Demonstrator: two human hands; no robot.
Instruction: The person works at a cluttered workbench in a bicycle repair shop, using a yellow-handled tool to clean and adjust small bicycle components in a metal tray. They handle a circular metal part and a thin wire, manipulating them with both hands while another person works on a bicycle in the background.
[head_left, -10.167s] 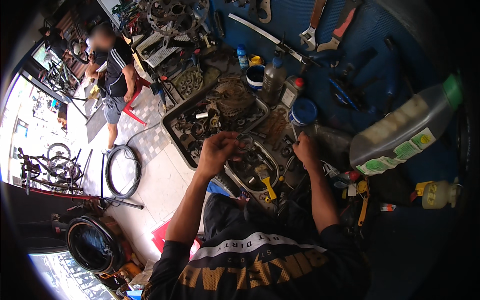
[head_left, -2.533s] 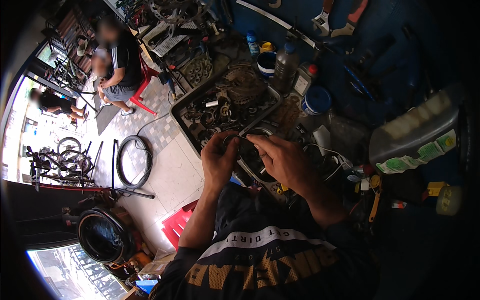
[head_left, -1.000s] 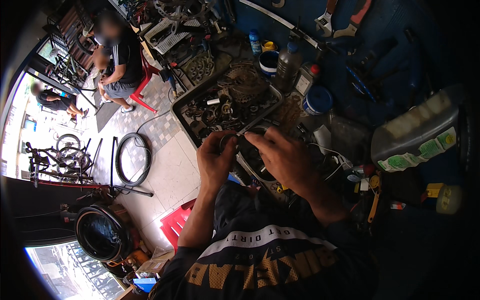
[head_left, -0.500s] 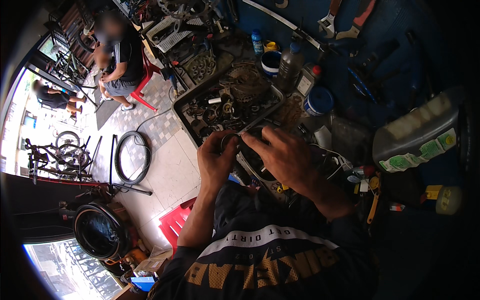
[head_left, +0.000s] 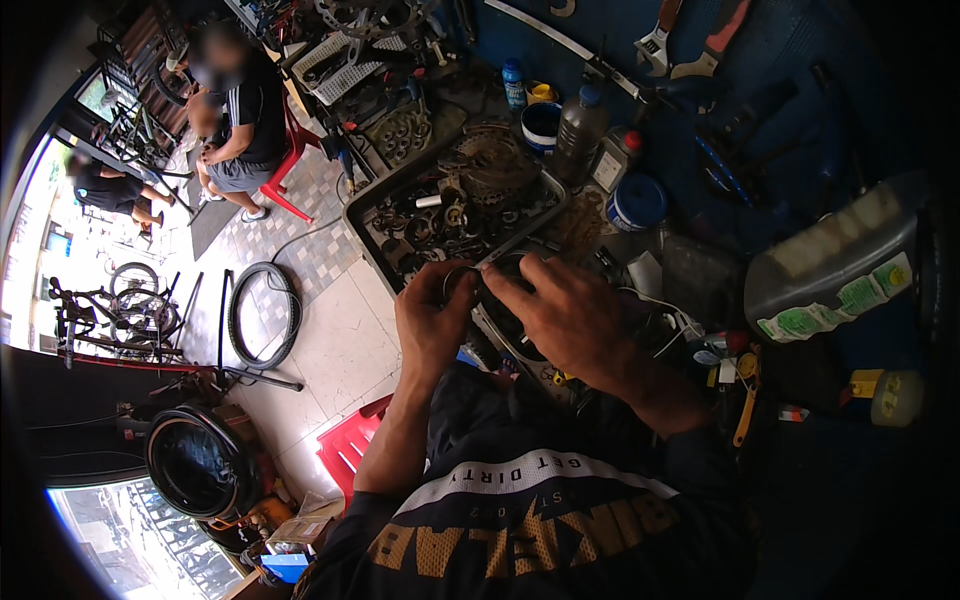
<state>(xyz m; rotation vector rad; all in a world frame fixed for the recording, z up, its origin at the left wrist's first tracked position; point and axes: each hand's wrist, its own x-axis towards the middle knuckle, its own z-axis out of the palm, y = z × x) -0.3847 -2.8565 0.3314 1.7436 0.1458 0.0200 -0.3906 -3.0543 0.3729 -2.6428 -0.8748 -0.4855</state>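
Observation:
My left hand [head_left: 430, 315] pinches a thin metal ring [head_left: 457, 280] above the front of the metal parts tray [head_left: 362, 242]. My right hand [head_left: 560, 315] has its fingers bent close to the ring, its index finger near a small light tip [head_left: 484, 267]; what it grips is hidden. The tray holds several greasy rings, small parts and a toothed cassette [head_left: 490, 160]. Part of a second tray lies hidden under my hands.
Bottles [head_left: 580, 135], blue tubs [head_left: 635, 200] and a large jug [head_left: 830, 270] stand to the right; wrenches [head_left: 655, 45] are behind. At the left, people [head_left: 245, 150] sit or bend near red chairs [head_left: 290, 170], bikes [head_left: 115, 310] and a tyre [head_left: 265, 320].
Since ten seconds ago, my right hand has moved left to meet the ring in my left hand, and a person at the left has sat down. Lately my hands have barely moved.

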